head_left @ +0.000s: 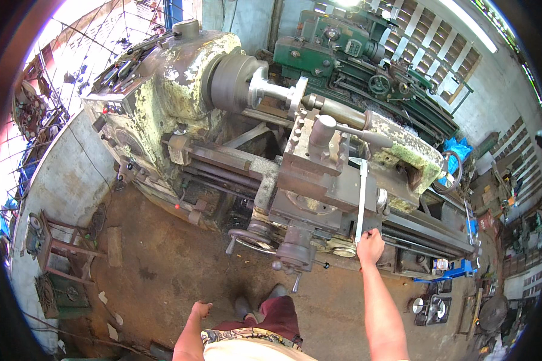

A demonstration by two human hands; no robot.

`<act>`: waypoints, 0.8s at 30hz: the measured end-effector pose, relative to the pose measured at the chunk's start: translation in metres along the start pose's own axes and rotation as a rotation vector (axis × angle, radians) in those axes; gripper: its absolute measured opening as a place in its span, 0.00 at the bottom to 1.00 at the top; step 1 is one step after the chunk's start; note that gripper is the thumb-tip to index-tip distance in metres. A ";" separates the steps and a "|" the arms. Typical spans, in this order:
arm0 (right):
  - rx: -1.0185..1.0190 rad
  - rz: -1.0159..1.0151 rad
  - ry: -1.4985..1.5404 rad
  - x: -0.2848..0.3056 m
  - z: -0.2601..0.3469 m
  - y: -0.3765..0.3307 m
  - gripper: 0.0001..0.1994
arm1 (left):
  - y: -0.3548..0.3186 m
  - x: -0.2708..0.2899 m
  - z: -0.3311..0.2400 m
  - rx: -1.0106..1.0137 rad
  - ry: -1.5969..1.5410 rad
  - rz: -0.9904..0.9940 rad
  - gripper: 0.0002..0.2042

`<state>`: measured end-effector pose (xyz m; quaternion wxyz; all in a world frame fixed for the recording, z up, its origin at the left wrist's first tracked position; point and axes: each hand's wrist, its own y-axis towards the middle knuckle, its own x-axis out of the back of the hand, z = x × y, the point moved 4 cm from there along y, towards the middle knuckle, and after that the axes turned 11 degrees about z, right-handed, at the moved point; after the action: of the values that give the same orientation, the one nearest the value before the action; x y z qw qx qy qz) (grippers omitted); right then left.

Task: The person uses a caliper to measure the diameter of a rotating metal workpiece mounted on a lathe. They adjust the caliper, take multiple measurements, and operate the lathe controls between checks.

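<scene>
Right hand (370, 246) closed on near end of pale bar (362, 198), along slide (326, 188)'s right edge. Judged: light, steady grip suits; keep far end clear of toolpost (310, 147). Left hand (203, 309) half-curled; cannot tell if empty. Small box (441, 265) near bed (430, 231)'s right end; contents hidden.

Green lathe (309, 59) in back, crumpled blue sheet (459, 148), tube lamp (468, 21); wooden block (114, 246)

Person's left hand (202, 309): near, partly curled | right arm (382, 307): stretched forward | right hand (370, 245): farther, gripping
</scene>
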<state>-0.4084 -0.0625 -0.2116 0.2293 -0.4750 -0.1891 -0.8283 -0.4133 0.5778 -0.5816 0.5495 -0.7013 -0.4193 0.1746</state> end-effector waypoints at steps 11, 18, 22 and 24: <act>-0.007 0.017 0.029 -0.005 -0.006 0.004 0.08 | 0.045 0.033 0.063 0.088 0.836 0.277 0.11; 0.004 -0.007 0.015 -0.008 -0.011 0.005 0.08 | 0.011 0.025 0.099 0.350 -0.354 0.054 0.15; 0.019 -0.015 0.020 -0.008 -0.011 0.005 0.08 | 0.003 0.020 0.092 0.316 -0.435 0.069 0.16; 0.007 -0.011 0.027 -0.008 -0.011 0.005 0.08 | 0.007 0.021 0.089 0.275 -0.437 0.048 0.14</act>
<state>-0.4098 -0.0706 -0.2235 0.2290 -0.4617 -0.1916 -0.8353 -0.4608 0.6494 -0.6129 0.5319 -0.5753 -0.4835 0.3903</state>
